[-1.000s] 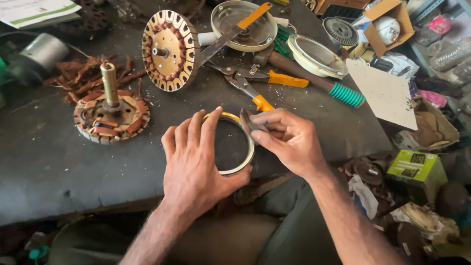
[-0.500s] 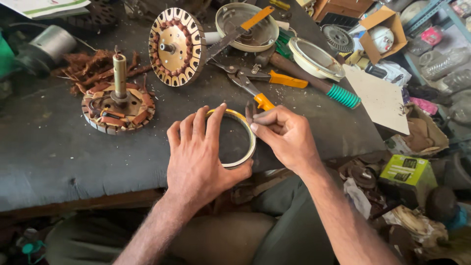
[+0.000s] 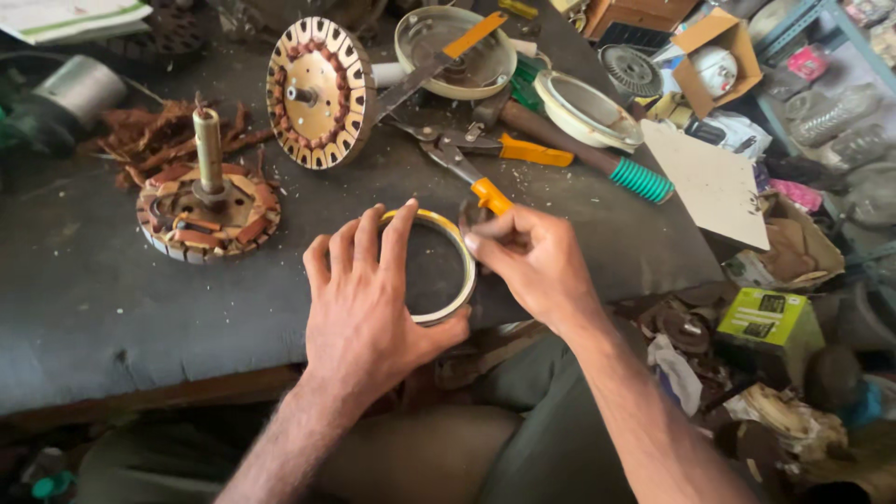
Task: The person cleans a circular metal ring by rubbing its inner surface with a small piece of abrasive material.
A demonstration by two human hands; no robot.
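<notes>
a pale yellow ring lies flat on the dark worktop, close to its near edge and right in front of the person. the left hand rests over the ring's left side, fingers spread across the rim and the thumb hooked round the near edge, pressing it in place. the right hand is at the ring's right rim with its fingertips pinched together; whatever they pinch is too small to make out. just beyond the ring sit orange-handled pliers, and behind them a hammer with a green grip. farther left a wound stator with an upright shaft stands on the top, and a round rotor leans on edge. two cream round covers lie at the back.
</notes>
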